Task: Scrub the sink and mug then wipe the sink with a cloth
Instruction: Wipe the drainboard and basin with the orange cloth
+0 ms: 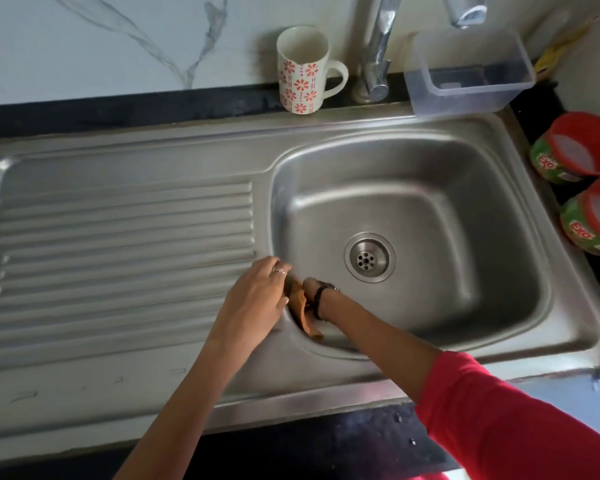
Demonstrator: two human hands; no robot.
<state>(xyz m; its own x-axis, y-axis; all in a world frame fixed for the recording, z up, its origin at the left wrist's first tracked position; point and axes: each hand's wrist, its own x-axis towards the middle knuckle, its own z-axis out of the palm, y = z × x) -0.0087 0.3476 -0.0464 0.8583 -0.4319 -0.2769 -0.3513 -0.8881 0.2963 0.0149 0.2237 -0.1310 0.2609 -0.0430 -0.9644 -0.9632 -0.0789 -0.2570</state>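
Note:
The steel sink (430, 161) has a ribbed drainboard (118, 230) on the left and a basin with a round drain (369, 257) on the right. At the basin's front left rim, my left hand (257, 299) grips a brown cloth (303, 313) that hangs over the rim into the basin. From the basin side my right hand (311, 285) holds the same cloth. Most of its fingers are hidden behind the cloth and my left hand. A white mug (300, 71) with red flowers stands upright on the back ledge, left of the tap.
A chrome tap (378, 46) rises behind the basin. A clear plastic tub (471, 74) sits at the back right. Two round red-lidded cleaner tubs (575, 147) (593, 216) lie on the dark counter right of the sink. A marble wall runs along the back.

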